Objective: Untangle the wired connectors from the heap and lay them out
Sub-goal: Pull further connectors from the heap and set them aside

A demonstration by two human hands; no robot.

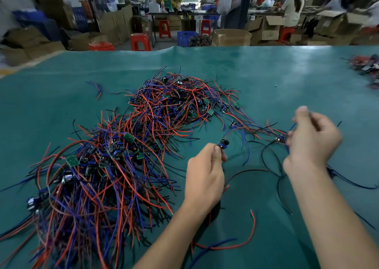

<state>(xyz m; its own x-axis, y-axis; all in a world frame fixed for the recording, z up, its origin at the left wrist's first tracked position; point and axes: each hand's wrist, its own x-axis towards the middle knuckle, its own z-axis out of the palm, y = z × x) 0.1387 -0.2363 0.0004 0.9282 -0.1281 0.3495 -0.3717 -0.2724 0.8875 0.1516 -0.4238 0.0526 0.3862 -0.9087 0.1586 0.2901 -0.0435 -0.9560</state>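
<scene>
A big heap of wired connectors [114,152] with red, blue and black wires and small green boards covers the left and middle of the green table mat [256,80]. My left hand [205,176] pinches one small black connector [223,142] at its fingertips, and its wires arc toward the heap. My right hand [311,137] is blurred, its fingers curled round thin wires that lead to another connector [280,139] on the mat. Loose red, blue and black wires [229,246] lie below both hands.
A second small pile of connectors [367,68] sits at the right edge of the mat. A stray wire pair [98,88] lies left of the heap. Beyond the table stand red stools, cardboard boxes, a blue crate and several people at benches.
</scene>
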